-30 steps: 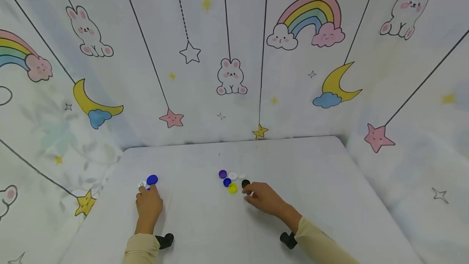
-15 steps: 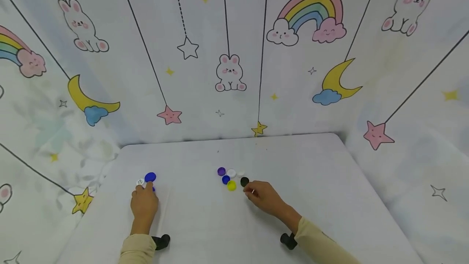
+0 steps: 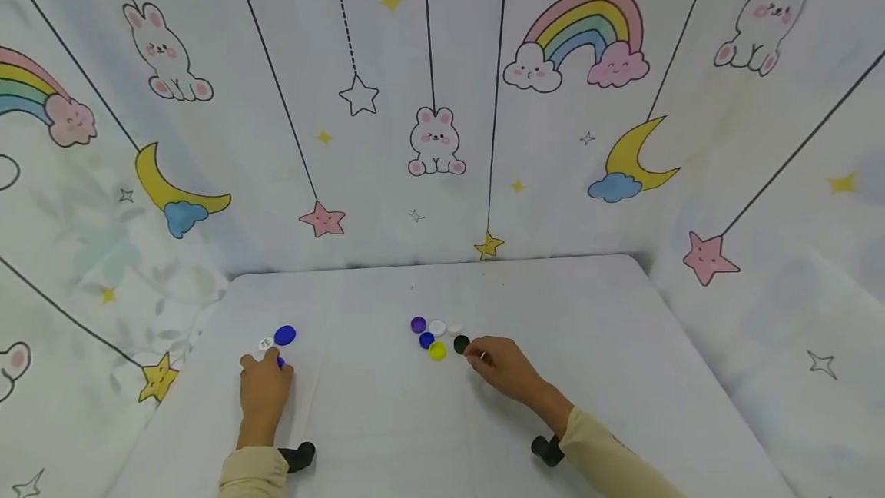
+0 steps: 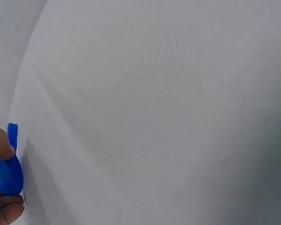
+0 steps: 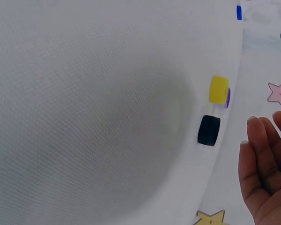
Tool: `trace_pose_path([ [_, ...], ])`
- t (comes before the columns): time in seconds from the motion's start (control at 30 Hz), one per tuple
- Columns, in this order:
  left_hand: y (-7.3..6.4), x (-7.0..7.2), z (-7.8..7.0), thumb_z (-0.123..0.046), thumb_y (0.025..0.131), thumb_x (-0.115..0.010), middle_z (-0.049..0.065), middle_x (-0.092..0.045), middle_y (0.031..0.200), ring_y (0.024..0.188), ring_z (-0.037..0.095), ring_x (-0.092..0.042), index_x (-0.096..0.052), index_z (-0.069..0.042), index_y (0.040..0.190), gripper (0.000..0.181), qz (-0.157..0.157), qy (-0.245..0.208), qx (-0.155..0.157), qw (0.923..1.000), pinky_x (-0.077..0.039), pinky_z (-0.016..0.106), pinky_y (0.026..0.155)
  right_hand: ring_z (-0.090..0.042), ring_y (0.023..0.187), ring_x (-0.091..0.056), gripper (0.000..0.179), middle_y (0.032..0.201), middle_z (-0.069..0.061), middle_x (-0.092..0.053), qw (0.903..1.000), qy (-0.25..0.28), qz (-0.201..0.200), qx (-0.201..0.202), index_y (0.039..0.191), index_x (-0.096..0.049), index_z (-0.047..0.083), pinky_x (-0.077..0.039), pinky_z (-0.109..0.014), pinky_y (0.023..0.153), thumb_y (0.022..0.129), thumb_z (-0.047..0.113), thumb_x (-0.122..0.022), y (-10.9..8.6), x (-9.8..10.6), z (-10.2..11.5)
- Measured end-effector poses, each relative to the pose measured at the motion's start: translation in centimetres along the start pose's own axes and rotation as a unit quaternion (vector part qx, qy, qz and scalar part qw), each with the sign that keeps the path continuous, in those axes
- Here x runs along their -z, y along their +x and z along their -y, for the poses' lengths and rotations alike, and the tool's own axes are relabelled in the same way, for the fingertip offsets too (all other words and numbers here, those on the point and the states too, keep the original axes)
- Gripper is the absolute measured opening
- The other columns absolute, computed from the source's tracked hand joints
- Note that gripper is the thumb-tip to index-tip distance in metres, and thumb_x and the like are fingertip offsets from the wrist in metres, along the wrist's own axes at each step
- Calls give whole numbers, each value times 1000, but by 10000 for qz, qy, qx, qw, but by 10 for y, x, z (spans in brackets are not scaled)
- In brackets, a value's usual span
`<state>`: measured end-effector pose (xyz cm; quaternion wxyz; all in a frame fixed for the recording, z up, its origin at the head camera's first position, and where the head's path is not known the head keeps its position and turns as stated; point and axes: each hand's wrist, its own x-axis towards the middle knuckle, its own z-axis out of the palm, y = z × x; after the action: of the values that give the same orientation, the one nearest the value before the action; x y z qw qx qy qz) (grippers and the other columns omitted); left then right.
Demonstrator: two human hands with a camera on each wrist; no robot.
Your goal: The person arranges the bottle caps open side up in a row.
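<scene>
My left hand (image 3: 265,390) is at the left of the table, and its thumb and fingers pinch a small blue bottle cap (image 4: 8,177). That cap is tilted in the left wrist view and mostly hidden by fingers in the head view. Just beyond the fingertips lie a white cap (image 3: 266,344) with dark marks and a larger blue lid (image 3: 285,335). My right hand (image 3: 503,366) has loosely bent fingers and holds nothing. Its fingertips are right beside a black cap (image 3: 461,344), which lies flat near the table's middle.
Left of the black cap sits a cluster: a yellow cap (image 3: 437,350), a blue cap (image 3: 426,340), a purple cap (image 3: 418,324) and white caps (image 3: 437,327). The white table (image 3: 588,329) ends at a printed cloth backdrop (image 3: 373,175). Black wrist mounts (image 3: 299,456) show at both sleeves.
My left hand has shifted left and slightly back from the large blue lid, and the small blue cap has moved with its fingers. The right hand has stayed nearly still beside the black cap.
</scene>
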<state>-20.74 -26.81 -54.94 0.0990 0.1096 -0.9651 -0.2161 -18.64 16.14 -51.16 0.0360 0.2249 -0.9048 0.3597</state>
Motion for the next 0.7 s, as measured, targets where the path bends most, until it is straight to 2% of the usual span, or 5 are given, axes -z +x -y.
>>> trace_pose_path([
  [0.13, -4, 2, 3, -9, 90, -58, 42, -39, 106, 85, 56, -56, -51, 13, 125, 42, 104, -12, 40, 9999, -48, 60, 72, -4, 77, -55, 11, 92, 7, -68, 10000, -21, 55, -30, 104, -71, 13, -50, -21, 67, 95, 14, -64, -1, 0, 0],
  [0.27, -8, 2, 3, -7, 89, -59, 42, -40, 105, 81, 56, -57, -50, 14, 124, 41, 27, -90, -57, 9999, -48, 60, 71, -4, 76, -56, 10, 92, 7, -69, 10000, -32, 26, 13, 103, -71, 14, -50, -21, 67, 95, 13, -65, -1, 2, -1],
  [0.47, -13, 3, -3, -9, 91, -60, 40, -38, 109, 89, 57, -58, -43, 11, 131, 49, -4, -390, -24, 9992, -49, 61, 78, -4, 77, -57, 10, 94, 4, -70, 9999, -12, -16, 106, 103, -71, 12, -51, -21, 68, 94, 13, -65, -2, 5, 0],
  [0.53, -13, 4, -5, -9, 90, -61, 38, -39, 109, 90, 57, -58, -43, 11, 130, 49, -58, -478, -26, 9988, -48, 61, 78, -4, 77, -57, 11, 94, 1, -71, 10000, 40, -8, 79, 103, -71, 11, -51, -21, 67, 94, 12, -65, -2, 6, 0],
  [0.7, -11, 3, -5, -11, 89, -63, 37, -42, 106, 84, 52, -58, -44, 12, 123, 45, -132, -375, -136, 9991, -48, 60, 75, -3, 74, -57, 10, 93, -3, -72, 9998, 108, -123, 104, 102, -71, 11, -51, -20, 64, 93, 10, -66, -4, 8, 1],
])
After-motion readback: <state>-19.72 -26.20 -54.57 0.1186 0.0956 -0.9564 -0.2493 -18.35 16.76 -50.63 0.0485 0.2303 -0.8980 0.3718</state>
